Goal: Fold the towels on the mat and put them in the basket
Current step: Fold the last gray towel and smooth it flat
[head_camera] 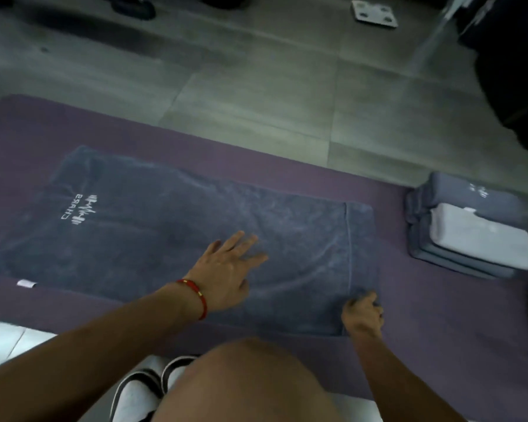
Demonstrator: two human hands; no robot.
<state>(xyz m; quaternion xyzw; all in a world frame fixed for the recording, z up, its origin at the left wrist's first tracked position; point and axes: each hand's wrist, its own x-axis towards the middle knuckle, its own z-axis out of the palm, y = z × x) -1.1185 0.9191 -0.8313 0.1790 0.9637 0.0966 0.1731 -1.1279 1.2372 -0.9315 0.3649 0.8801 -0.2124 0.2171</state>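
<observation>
Seen from the head camera, a dark blue-grey terry towel [177, 236] lies spread flat on a purple foam mat [424, 315] that covers part of a grey tiled floor [256, 86]. Its long axis runs from left to right across the view, tilting slightly, so that the left end sits a little farther from the person than the right end. A white printed logo [81, 212] shows near the far left end, reading upside down from here, and a small white label [26, 283] sticks out at the near left edge. A stitched hem band crosses the right end.

The left hand [226, 275] rests flat on the middle of the towel, fingers straight and spread apart, with a red cord bracelet [195, 296] on its wrist. The right hand [363, 315] grips the near right corner of the towel, its fingers curled and pinching the cloth against the mat.

At the right, well apart from the spread towel, a stack of folded grey and white towels [470, 229] sits on the mat's edge. A bare knee [250, 382] and white slippers with dark trim [144, 388] fill the bottom of the view. A white bathroom scale [374, 13] lies on the floor far off.
</observation>
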